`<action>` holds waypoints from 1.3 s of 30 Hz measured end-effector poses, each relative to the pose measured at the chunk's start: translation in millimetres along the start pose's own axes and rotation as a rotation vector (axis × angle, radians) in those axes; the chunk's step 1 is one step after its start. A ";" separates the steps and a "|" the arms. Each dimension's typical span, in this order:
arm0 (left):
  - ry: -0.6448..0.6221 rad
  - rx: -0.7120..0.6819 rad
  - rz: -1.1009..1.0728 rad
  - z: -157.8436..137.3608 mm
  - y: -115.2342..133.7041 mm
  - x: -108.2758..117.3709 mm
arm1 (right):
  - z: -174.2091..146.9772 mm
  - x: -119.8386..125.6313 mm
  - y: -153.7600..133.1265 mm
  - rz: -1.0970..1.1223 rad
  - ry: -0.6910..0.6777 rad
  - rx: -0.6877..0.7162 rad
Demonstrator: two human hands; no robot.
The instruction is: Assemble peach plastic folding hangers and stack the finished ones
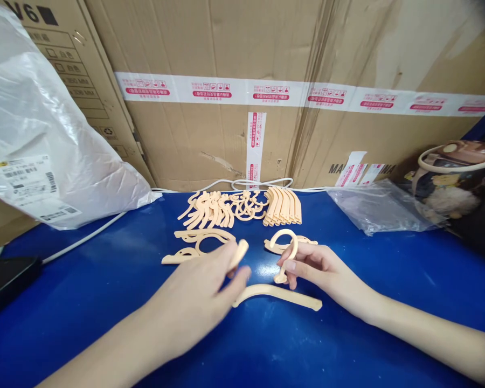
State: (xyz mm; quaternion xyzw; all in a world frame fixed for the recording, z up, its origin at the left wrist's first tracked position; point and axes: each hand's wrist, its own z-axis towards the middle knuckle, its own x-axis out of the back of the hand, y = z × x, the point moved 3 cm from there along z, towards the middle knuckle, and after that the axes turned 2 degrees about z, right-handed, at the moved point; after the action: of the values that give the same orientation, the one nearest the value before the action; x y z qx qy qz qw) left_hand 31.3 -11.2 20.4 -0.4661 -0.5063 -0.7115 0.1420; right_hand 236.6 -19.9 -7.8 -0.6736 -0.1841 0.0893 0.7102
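Observation:
My left hand (204, 291) is closed around a beige plastic hanger arm (240, 253), whose end sticks out past my fingers. Pinched in my right hand (315, 267) is a curved beige hanger hook (294, 248), its loop upward and its foot pointing down. Below both hands a single hanger arm (278, 293) lies on the blue table (283, 350). Behind my left hand lie folded hanger pieces (186, 256), partly covered by it. Another hanger piece (272, 245) rests behind the hook, partly hidden.
Farther back lie a heap of curved arms (210, 210), a pile of hooks (248, 205) and stacked arms (283, 206). Cardboard boxes (210, 140) stand behind a white cable (262, 183). A white plastic bag (56, 134) is at left; a clear bag (372, 207) lies at right.

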 end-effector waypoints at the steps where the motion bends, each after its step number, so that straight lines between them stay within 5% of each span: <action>1: -0.028 -0.024 0.112 -2.6 2.0 -4.4 | 0.1 0.2 0.1 0.015 0.009 -0.005; 7: -0.139 -0.118 0.203 -7.6 10.5 -17.4 | 1.8 1.8 2.0 0.098 0.045 -0.007; 17: -0.018 -0.260 0.176 -1.8 8.1 -19.2 | 6.2 5.6 5.8 0.403 0.067 -0.076; 31: 0.154 -0.575 0.333 -3.7 9.2 -26.8 | 5.3 2.7 5.9 0.330 -0.011 -0.066; 39: 0.299 -0.648 0.517 -7.0 12.1 -28.5 | 1.9 0.4 -6.4 0.203 0.096 0.024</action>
State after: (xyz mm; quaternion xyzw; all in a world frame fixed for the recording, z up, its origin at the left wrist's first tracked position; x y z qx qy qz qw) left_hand 50.8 -30.2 4.2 -0.4899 -0.0975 -0.8342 0.2337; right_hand 235.4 -18.5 -1.3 -0.6836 -0.0796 0.1309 0.7136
